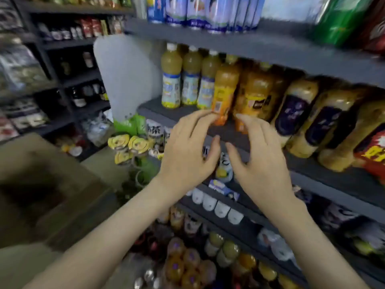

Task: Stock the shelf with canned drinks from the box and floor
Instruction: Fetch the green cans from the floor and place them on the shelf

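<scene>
Left hand (187, 159) and right hand (260, 165) are held spread, empty, before the dark shelf (152, 106); yellow-lidded cans (130, 143) are stacked beside it.

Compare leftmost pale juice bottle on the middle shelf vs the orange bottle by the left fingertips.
Contents: pale bottle cloudy yellow, orange bottle deep orange. Labels: pale bottle blue-white, orange bottle yellow-orange. Position: pale bottle farther left, orange bottle by the left hand. Both stand on one shelf.
</scene>
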{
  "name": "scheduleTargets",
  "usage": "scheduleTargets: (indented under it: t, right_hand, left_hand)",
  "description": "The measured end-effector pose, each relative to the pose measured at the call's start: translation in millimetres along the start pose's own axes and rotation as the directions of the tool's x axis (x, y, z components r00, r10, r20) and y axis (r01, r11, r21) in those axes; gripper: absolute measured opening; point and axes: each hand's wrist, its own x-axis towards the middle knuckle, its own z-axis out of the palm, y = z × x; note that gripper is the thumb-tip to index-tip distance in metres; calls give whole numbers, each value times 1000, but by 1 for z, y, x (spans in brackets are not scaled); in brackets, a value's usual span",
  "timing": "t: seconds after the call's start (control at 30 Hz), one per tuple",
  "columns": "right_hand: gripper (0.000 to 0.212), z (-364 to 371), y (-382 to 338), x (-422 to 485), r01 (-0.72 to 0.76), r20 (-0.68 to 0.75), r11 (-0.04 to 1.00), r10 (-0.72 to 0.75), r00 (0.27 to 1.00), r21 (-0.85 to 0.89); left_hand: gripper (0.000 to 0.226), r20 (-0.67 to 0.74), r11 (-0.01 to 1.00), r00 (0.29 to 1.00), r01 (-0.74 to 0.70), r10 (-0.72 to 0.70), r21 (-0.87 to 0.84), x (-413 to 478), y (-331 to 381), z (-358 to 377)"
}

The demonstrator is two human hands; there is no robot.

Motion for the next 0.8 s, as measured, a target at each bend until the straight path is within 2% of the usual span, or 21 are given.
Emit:
scheduleTargets:
  t: [0.07,0.17,0.3,0.4,0.5,0.57,0.63,0.8]
  right_hand:
    - [47,29,-2,-43,-68,154,995,56,987,74]
    - [47,73,-10,-101,-179,374,974,117,920,136]
    - [45,139,-16,-182,-242,560,956,112,821,164]
    - [47,203,-9,-257,-295,661,948,148,736,116]
    - [50,271,0,-349,-393,762,916,199,616,78]
    - [46,314,4,-411,-419,813,907,213,542,41]
    - [42,356,9,-468,-411,856,911,196,478,20]
    - [62,484,27,-588,-333,954,943,107,279,-8]
  left_hand:
    - [33,149,987,975,157,-162,41,-71,-4,-5]
    - [35,299,913,863,381,-407,145,-172,-12,-17]
    - [41,419,763,642,585,-642,273,-298,-26,-32]
    - [49,433,577,407,708,-804,407,-398,-45,-34]
    - [46,450,463,247,752,-858,469,-496,-66,-27]
    - [53,452,402,164,765,-877,503,-557,-84,-18]
    - [52,438,361,120,771,-891,524,-615,-102,-4]
    - [48,433,269,17,805,-901,529,-755,-143,47]
